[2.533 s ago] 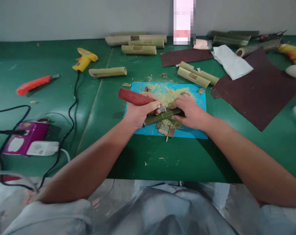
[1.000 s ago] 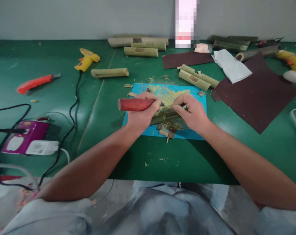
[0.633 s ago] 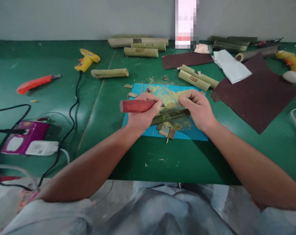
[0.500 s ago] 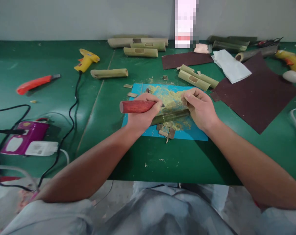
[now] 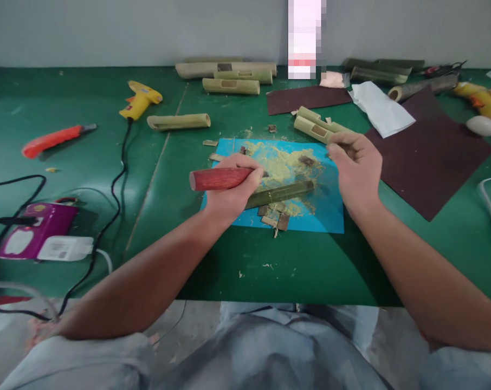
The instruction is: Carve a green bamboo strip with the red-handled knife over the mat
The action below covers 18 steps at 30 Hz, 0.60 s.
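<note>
My left hand point(image 5: 235, 187) is closed around a tool with a thick red wooden handle point(image 5: 219, 179). A short dark tip of it shows past the fingers; its kind is unclear. Below that hand, a green bamboo piece point(image 5: 286, 192) lies on a blue mat point(image 5: 330, 216), its left end hidden. Yellowish shavings point(image 5: 276, 162) and a dark brown clump point(image 5: 306, 161) cover much of the mat, with several small bamboo offcuts point(image 5: 283, 221) in front. My right hand point(image 5: 357, 168) hovers over the mat's right edge, thumb and fingers pinched beside a notched bamboo tube point(image 5: 310, 129). Anything in that pinch is too small to make out.
Several cut bamboo tubes point(image 5: 231, 86) lie along the back. At left are a yellow glue gun point(image 5: 140, 100), a red utility knife point(image 5: 54, 141) and a purple power strip point(image 5: 38, 230) with cords. Brown sheets point(image 5: 416, 179) and a white cloth point(image 5: 381, 111) occupy the right.
My right hand has moved right and slightly back, away from above the shavings, uncovering the dark clump and the bamboo's right end. My left hand keeps the red-handled tool almost in place.
</note>
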### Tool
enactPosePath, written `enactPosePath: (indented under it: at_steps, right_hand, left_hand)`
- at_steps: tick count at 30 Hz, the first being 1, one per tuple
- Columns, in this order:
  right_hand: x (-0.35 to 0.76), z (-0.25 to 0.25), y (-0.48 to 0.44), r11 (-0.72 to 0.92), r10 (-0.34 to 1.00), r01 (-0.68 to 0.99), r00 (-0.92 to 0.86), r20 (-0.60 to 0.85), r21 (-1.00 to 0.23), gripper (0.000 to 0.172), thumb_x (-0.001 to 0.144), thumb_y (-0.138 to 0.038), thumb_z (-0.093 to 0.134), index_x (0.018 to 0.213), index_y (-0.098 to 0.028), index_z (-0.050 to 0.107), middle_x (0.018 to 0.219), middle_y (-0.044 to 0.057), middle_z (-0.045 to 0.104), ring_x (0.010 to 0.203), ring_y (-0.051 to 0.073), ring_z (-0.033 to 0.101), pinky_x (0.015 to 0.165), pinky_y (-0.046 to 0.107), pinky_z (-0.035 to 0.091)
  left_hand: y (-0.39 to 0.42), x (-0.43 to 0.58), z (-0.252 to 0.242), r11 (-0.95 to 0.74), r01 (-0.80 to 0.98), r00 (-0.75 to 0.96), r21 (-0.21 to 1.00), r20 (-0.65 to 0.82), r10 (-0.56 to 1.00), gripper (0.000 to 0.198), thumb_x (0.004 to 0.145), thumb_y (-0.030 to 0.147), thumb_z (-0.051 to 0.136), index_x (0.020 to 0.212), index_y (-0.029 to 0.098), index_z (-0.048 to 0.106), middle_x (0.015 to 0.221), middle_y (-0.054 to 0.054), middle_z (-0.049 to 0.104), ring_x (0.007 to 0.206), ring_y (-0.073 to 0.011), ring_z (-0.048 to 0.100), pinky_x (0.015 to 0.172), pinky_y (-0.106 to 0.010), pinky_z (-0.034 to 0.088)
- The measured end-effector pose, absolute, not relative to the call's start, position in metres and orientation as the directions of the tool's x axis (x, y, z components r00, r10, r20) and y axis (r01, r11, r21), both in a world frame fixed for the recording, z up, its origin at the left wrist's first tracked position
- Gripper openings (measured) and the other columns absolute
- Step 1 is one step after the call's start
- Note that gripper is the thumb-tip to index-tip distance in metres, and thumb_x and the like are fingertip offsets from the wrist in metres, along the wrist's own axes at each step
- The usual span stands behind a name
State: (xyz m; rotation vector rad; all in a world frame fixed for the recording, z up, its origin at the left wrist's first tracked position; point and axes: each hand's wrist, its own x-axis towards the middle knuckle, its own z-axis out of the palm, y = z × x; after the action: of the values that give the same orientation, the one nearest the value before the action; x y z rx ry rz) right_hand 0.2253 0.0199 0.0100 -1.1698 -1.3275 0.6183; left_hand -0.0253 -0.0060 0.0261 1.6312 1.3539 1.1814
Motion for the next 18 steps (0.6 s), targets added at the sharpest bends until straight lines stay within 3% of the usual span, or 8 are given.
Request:
enactPosePath:
  at_steps: [4,6,9,10,13,18]
  right_hand:
    - [0.233,0.015,0.018,0.379,0.833,0.547,0.149,0.533,-0.746,0.016,0.096,-0.038,0.062,0.085,-0.027,0.066,0.107,0.008,0.070,0.118,0.031,0.061,0.103,0.056,0.047]
    - [0.234,0.018,0.017,0.402,0.822,0.617,0.081,0.563,-0.676,0.006,0.094,-0.034,0.066,0.095,-0.028,0.066,0.114,0.010,0.068,0.113,0.031,0.061,0.101,0.054,0.047]
    - [0.232,0.021,0.014,0.509,0.829,0.624,-0.167,0.534,-0.594,0.013,0.096,-0.033,0.062,0.108,-0.028,0.065,0.112,0.010,0.067,0.101,0.027,0.063,0.091,0.048,0.051]
    - [0.231,0.021,0.012,0.571,0.800,0.619,-0.269,0.537,-0.539,0.011,0.095,-0.034,0.062,0.102,-0.027,0.066,0.105,0.009,0.068,0.101,0.029,0.063,0.092,0.049,0.050]
    - [0.225,0.021,0.007,0.653,0.752,0.633,-0.476,0.456,-0.417,0.018,0.091,-0.038,0.067,0.103,-0.025,0.069,0.109,0.010,0.070,0.109,0.032,0.061,0.095,0.050,0.046]
    - [0.215,0.019,0.004,0.665,0.746,0.657,-0.567,0.349,-0.355,0.021,0.090,-0.037,0.067,0.104,-0.023,0.072,0.106,0.010,0.068,0.103,0.030,0.058,0.088,0.046,0.044]
  left_hand:
    - [-0.009,-0.025,0.028,-0.184,0.295,0.036,0.938,0.182,0.983,0.019,0.085,0.050,0.068,0.085,0.031,0.072,0.089,0.002,0.074,0.082,-0.0183,0.068,0.084,-0.039,0.052]
    - [-0.010,-0.025,0.029,-0.226,0.251,0.053,0.941,0.220,0.974,0.018,0.086,0.049,0.068,0.086,0.031,0.072,0.088,0.003,0.074,0.078,-0.0163,0.067,0.082,-0.038,0.051]
    - [-0.009,-0.026,0.029,-0.371,0.217,0.112,0.903,0.355,0.928,0.013,0.089,0.043,0.070,0.089,0.031,0.074,0.084,0.003,0.073,0.073,-0.0145,0.065,0.078,-0.037,0.052]
    - [-0.008,-0.027,0.028,-0.428,0.214,0.136,0.878,0.407,0.903,0.011,0.090,0.041,0.071,0.090,0.030,0.074,0.084,0.002,0.073,0.073,-0.0147,0.066,0.076,-0.038,0.053]
    - [-0.005,-0.029,0.027,-0.544,0.222,0.202,0.809,0.508,0.837,0.008,0.090,0.038,0.074,0.090,0.030,0.076,0.088,0.001,0.075,0.079,-0.0171,0.070,0.076,-0.040,0.056]
    - [-0.008,-0.028,0.031,-0.475,0.346,0.310,0.809,0.379,0.872,0.007,0.090,0.032,0.074,0.095,0.036,0.075,0.096,0.003,0.078,0.090,-0.0214,0.074,0.083,-0.046,0.061]
